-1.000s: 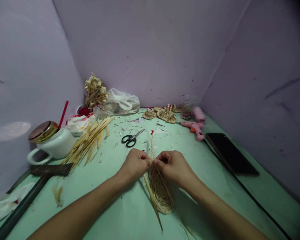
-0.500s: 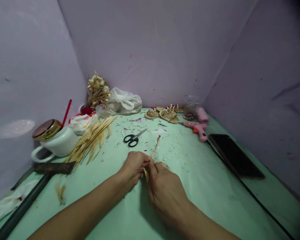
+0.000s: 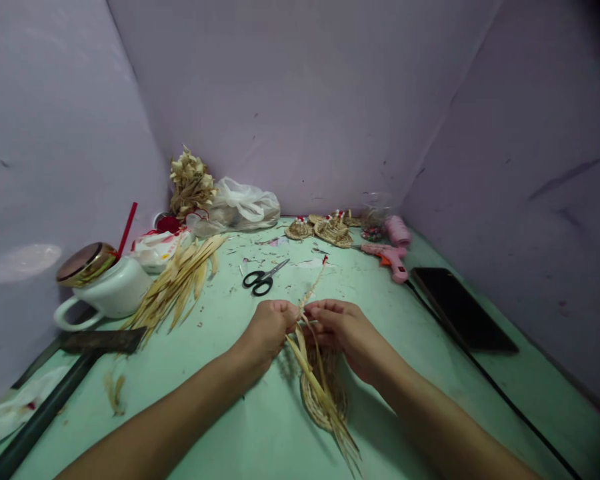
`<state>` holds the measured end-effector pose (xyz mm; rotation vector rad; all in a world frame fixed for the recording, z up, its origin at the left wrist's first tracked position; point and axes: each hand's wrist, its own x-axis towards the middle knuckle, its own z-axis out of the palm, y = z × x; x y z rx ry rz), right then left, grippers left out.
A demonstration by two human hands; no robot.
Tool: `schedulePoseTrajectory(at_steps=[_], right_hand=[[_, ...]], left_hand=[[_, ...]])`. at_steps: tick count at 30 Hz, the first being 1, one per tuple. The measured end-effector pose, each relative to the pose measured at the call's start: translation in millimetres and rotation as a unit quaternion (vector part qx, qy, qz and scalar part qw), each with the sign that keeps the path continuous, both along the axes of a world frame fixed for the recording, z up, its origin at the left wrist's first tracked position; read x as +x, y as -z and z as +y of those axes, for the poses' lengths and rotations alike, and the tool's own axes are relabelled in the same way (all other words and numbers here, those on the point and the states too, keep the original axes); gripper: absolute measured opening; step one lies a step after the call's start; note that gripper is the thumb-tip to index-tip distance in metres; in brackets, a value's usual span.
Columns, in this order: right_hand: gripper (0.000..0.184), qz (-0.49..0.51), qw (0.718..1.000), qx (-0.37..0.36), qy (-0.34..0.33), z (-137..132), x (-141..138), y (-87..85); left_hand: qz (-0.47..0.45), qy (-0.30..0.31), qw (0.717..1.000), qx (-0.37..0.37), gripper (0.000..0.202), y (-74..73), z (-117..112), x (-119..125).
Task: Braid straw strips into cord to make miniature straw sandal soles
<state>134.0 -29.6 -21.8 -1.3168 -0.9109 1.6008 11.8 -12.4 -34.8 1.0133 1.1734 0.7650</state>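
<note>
A thin braid [image 3: 310, 291] of pale dried fibre, red at its far tip, runs away from between my hands. My left hand [image 3: 273, 331] pinches the near end of this braid. Close against it, my right hand [image 3: 341, 327] has its thumb and fingertips closed at the same spot, on the loose strands. Long straw strips [image 3: 316, 383] hang from the braid toward me. Under them lies a round woven straw piece [image 3: 310, 400], partly covered by the strips and my right hand. Scissors [image 3: 263, 279] with black handles rest beyond my left hand.
Dried strips [image 3: 180, 280] lie at left beside a white mug [image 3: 115, 290] and a hammer [image 3: 100, 341]. Small straw hats [image 3: 333, 232], a pink glue gun [image 3: 391, 259] and a thread spool [image 3: 398, 231] are at the back. A phone [image 3: 463, 310] lies right, next to a black cable [image 3: 495, 387].
My right hand has turned and shifted slightly right and up, its fingers now pointing left. The hanging strips and the round woven piece have come into sight. My left hand stays almost in place.
</note>
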Motion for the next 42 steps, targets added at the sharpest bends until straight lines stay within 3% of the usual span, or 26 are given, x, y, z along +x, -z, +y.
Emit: schedulePoseTrajectory(at_steps=[3,12,19,22,25,30,32,33,35,38,40,42], right_hand=[[0.007,0.049,0.998,-0.032,-0.028,-1.2,-1.5,-2.7],[0.018,-0.083,0.995,0.046,-0.032,4.2,3.1,16.2],[0.013,-0.117,0.989,0.066,0.066,9.2,1.2,29.9],[0.014,-0.110,0.988,0.071,0.084,9.3,0.0,31.3],[0.012,-0.075,0.989,0.072,0.101,5.2,-3.8,29.7],[0.010,-0.013,0.993,0.056,0.101,-1.6,-9.8,26.5],[0.009,0.000,0.995,0.049,0.089,-1.4,-9.9,26.3],[0.010,0.004,0.995,0.042,0.087,-0.8,-9.3,26.3],[0.012,0.013,0.995,0.027,0.091,1.2,-7.4,25.9],[0.012,0.042,0.994,0.023,0.098,3.2,-5.2,25.0],[0.011,0.052,0.995,0.027,0.082,2.7,-5.4,24.9],[0.014,0.044,0.997,0.037,0.053,1.2,-6.9,25.3]], left_hand=[[-0.009,0.007,1.000,0.023,0.022,0.7,-2.4,1.8],[0.066,0.028,0.994,0.085,0.017,6.2,3.4,-0.2],[0.186,0.037,0.979,0.080,0.022,-5.0,11.7,-8.9],[0.252,0.043,0.958,0.132,0.018,-12.5,4.2,-7.9],[0.368,0.056,0.891,0.259,0.017,-13.7,-14.8,-0.7],[0.544,0.132,0.677,0.477,0.022,4.2,-49.5,12.9],[0.554,0.163,0.630,0.519,0.024,11.0,-55.5,15.6],[0.548,0.174,0.627,0.525,0.024,12.0,-56.1,16.0],[0.516,0.178,0.667,0.506,0.020,8.1,-52.6,14.9],[0.403,0.085,0.810,0.419,0.022,-7.5,-37.3,9.5],[0.305,-0.007,0.906,0.294,0.018,-17.4,-23.7,5.5],[0.202,0.005,0.972,0.118,0.018,-22.7,-11.3,2.1]])
